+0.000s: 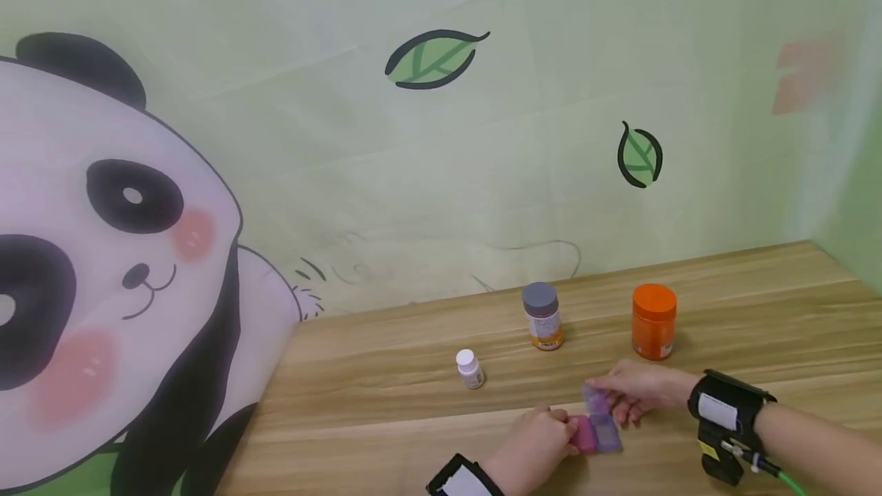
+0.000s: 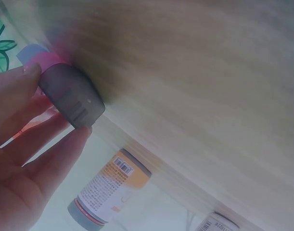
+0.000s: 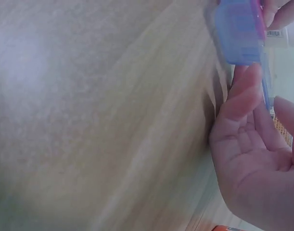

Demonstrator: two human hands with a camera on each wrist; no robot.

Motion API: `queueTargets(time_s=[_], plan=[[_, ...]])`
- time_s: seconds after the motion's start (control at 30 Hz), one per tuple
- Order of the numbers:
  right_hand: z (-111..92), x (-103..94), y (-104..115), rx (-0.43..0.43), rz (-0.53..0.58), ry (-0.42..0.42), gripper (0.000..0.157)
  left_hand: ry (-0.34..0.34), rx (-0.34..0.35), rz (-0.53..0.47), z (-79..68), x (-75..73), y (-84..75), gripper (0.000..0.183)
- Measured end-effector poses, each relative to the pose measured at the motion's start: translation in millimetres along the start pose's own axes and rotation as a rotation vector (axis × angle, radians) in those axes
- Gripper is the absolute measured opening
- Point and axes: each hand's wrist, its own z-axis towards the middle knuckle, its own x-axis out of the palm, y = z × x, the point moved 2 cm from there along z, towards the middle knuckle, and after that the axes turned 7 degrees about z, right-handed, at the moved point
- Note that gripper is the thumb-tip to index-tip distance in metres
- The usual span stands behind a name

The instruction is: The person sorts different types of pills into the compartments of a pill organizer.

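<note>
A small pill box [image 1: 605, 435] with a pink section [image 1: 584, 435] and a translucent purple-blue section lies low over the wooden table in the head view. My left hand [image 1: 537, 441] grips it by the pink end, thumb and fingers on opposite sides in the left wrist view. The purple lid [image 1: 596, 399] stands raised on the far side. At its upper edge, the thumb and forefinger of my right hand [image 1: 637, 390] pinch it, the other fingers curled below. The right wrist view shows the blue compartment [image 3: 238, 33] just beyond these fingers.
Behind the hands on the wooden table [image 1: 372, 404] stand a small white bottle [image 1: 471, 370], a grey-capped bottle [image 1: 543, 318] with an orange and white label, and an orange jar [image 1: 654, 321]. A panda-printed cloth [image 1: 310, 136] hangs along the back.
</note>
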Motion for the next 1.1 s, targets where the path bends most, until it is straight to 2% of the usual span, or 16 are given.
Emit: queueTargets(time_s=[0.2, 0.27, 0.33, 0.43, 0.53, 0.7, 0.8, 0.87, 0.97, 1.1], plan=[[-2, -1.4, -1, -0.053, -0.065, -0.019, 0.036, 0.011, -0.005, -0.02, 0.9, 3.9, -1.5, 0.015], [-6, -3.5, 3, -0.113, -0.13, -0.034, 0.038, 0.013, -0.009, -0.03, 0.8, 4.5, -2.3, 0.016], [-13, -6.2, 12, -0.203, -0.241, -0.082, 0.038, 0.015, -0.012, -0.031, 0.5, 4.1, -2.7, 0.016], [-27, -12.4, 29, -0.349, -0.417, -0.208, 0.032, 0.011, -0.019, -0.025, -0.1, 2.4, -2.5, 0.017], [-41, -23.0, 45, -0.468, -0.541, -0.378, 0.028, -0.005, -0.015, 0.0, -0.2, 2.0, -2.1, 0.019], [-61, -46.6, 59, -0.554, -0.56, -0.675, 0.02, -0.031, 0.039, 0.085, 0.0, 3.1, -2.7, 0.023], [-66, -57.7, 60, -0.551, -0.537, -0.774, 0.03, -0.047, 0.014, 0.075, -0.4, 2.0, -1.8, 0.031], [-66, -62.8, 58, -0.553, -0.542, -0.798, 0.04, -0.063, -0.034, 0.038, -1.4, 0.0, -0.9, 0.039], [-63, -67.6, 53, -0.551, -0.546, -0.784, 0.054, -0.087, -0.092, -0.02, -3.9, -6.3, 0.2, 0.05], [-54, -71.9, 45, -0.507, -0.52, -0.725, 0.069, -0.142, -0.094, -0.062, -9.1, -19.6, 0.8, 0.048]])
